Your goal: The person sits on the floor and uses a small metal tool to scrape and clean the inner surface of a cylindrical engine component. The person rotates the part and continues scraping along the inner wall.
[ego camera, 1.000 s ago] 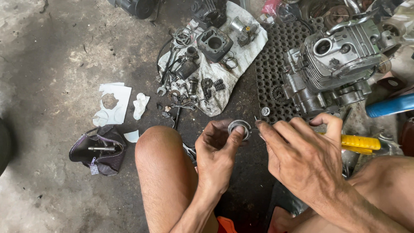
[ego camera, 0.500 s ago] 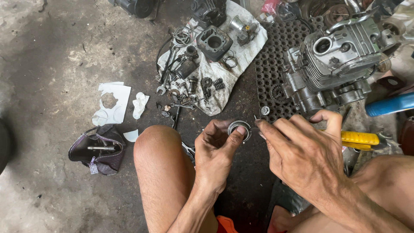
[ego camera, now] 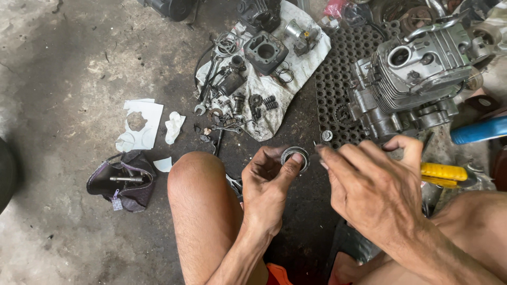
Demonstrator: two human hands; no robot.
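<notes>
The left hand (ego camera: 269, 182) pinched a small round grey metal ring-shaped part (ego camera: 295, 158) between thumb and fingertips, holding it up just below the black perforated rubber mat (ego camera: 338, 84) that lay on the stained concrete floor (ego camera: 63, 68). The right hand (ego camera: 369, 184) had its fingers drawn together, their tips meeting at the ring's right edge around something too small to make out. The step in hand looked like fitting or picking at a fine piece on the ring's rim; any further move would call for a steady pinch from the left and delicate fingertip work from the right. On the mat stood a silver finned engine block (ego camera: 412, 79); left of the mat lay a dirty white cloth (ego camera: 306, 58) strewn with dark engine parts and springs, and right of it a yellow-handled tool (ego camera: 443, 173).
</notes>
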